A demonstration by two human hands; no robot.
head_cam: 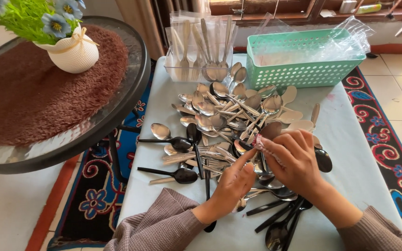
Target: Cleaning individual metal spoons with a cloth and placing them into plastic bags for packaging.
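A heap of silver spoons (231,111) mixed with black spoons (180,175) covers the middle of a pale blue table (354,153). My right hand (296,160) is over the heap's near right side, fingers curled around a spoon (269,132) whose bowl sticks out above the fingertips, with a bit of pink showing at the fingers. My left hand (232,185) reaches in from the lower left, its fingertips touching the same spoon beside my right hand. Both wrists wear grey-mauve knit sleeves.
A clear container (201,51) with upright forks and spoons stands at the table's far edge beside a green perforated basket (303,60) holding clear plastic bags. A round glass table (52,93) with a brown mat and white flower vase (73,51) stands left. A patterned rug lies beneath.
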